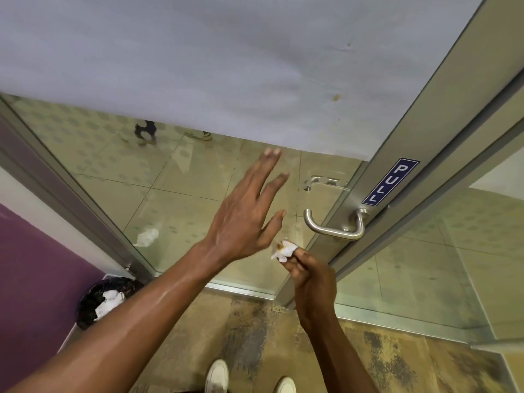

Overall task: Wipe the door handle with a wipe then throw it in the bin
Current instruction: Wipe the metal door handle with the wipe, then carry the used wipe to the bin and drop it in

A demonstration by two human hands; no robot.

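Note:
A silver lever door handle [333, 228] sticks out from the metal frame of a glass door, just below a blue PULL sticker [390, 181]. My right hand [310, 275] pinches a crumpled white wipe [284, 250] with a brown stain, a little below and left of the handle, not touching it. My left hand [246, 214] is spread flat with fingers apart in front of the glass, left of the handle, holding nothing. A black-lined bin [106, 299] with white paper in it stands on the floor at the lower left.
The upper glass is frosted [198, 58]. A purple wall [34, 273] is at the left beside the bin. Through the glass a second handle [323, 181] and a scrap of white paper [147, 237] on the tiled floor show. My white shoes [217, 377] stand on patterned carpet.

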